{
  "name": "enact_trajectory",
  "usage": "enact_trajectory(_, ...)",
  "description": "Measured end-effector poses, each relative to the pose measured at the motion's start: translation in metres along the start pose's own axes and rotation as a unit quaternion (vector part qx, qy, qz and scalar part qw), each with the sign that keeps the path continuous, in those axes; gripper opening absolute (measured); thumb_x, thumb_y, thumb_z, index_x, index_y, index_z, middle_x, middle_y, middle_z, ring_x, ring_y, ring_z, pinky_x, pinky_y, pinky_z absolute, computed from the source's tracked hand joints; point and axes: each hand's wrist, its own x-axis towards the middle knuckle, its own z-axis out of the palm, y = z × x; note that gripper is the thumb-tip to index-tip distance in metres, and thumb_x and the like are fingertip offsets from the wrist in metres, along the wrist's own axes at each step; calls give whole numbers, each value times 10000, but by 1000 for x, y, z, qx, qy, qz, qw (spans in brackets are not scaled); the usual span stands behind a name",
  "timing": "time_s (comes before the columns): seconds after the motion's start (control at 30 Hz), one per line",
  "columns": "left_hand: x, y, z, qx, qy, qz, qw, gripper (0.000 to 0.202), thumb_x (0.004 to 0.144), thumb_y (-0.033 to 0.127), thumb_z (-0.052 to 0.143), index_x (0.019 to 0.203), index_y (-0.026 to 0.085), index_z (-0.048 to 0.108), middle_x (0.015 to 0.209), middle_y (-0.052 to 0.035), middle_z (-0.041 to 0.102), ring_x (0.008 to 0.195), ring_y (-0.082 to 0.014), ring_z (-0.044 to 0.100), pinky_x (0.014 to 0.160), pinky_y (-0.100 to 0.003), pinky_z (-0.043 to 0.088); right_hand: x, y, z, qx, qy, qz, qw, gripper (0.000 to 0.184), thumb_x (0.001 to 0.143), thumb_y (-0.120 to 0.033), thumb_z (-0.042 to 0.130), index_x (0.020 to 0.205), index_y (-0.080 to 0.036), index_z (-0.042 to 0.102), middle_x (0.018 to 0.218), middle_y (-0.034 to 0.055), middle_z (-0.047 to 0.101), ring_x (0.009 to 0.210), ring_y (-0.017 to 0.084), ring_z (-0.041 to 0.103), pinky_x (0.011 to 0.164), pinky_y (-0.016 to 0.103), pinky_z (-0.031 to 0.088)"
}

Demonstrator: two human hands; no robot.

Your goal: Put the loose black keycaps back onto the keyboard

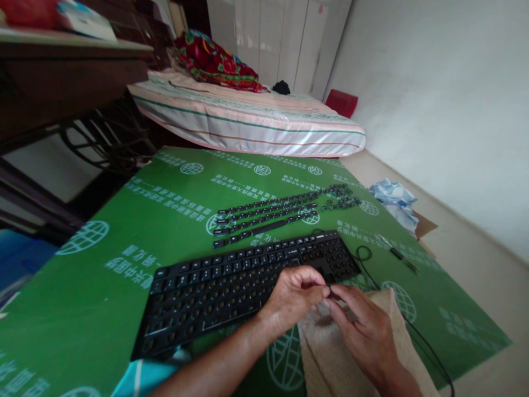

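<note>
My left hand (pixel 295 295) and my right hand (pixel 363 320) meet in front of the keyboard's right half, thumbs and forefingers pinched together. Between their fingertips is a small dark keycap (pixel 329 290), mostly hidden by the fingers. A beige cloth (pixel 330 353) lies under my right hand. The black keyboard (pixel 243 298) rests at a slant beside my left hand. Keycaps sit on its upper rows, while bare key sockets show across the lower rows and the number pad. Beyond it, loose black keycaps (pixel 268 212) are laid out in rows, with a cluster at their right end.
A green printed board (pixel 136 231) carries everything. The keyboard's cable (pixel 425 342) runs down the right side, near a thin tool with a dark handle (pixel 397 252). Turquoise fabric (pixel 144 377) pokes out at front left. A bed (pixel 256 124) stands behind, a wooden table (pixel 74 60) at left.
</note>
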Motion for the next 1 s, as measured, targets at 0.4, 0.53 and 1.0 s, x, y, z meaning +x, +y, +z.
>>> enact_trajectory(0.4, -1, 10, -3, -24, 10, -14, 1000, 232, 630, 320, 762, 660, 124, 641, 572, 18, 607, 469, -53, 486, 485, -174, 397, 7, 3, 2, 38, -16, -4, 999, 155, 904, -214, 526, 1018, -193, 628, 851, 46, 698, 754, 151, 670, 662, 242, 540)
enact_trajectory(0.53, -2, 12, -4, -28, 4, -15, 999, 268, 620, 354, 784, 666, 126, 650, 587, 13, 620, 484, -58, 499, 487, -175, 408, 12, 7, -1, 35, -47, -20, 998, 130, 908, -236, 525, 987, -196, 620, 792, 34, 688, 689, 148, 653, 603, 247, 518)
enact_trajectory(1.0, 1, 10, -6, -31, 14, -10, 999, 248, 624, 327, 777, 670, 122, 646, 602, 14, 611, 512, -67, 517, 493, -177, 430, 18, 4, 0, 37, -41, -20, 998, 114, 889, -189, 536, 974, -186, 612, 791, 31, 679, 706, 146, 650, 629, 250, 520)
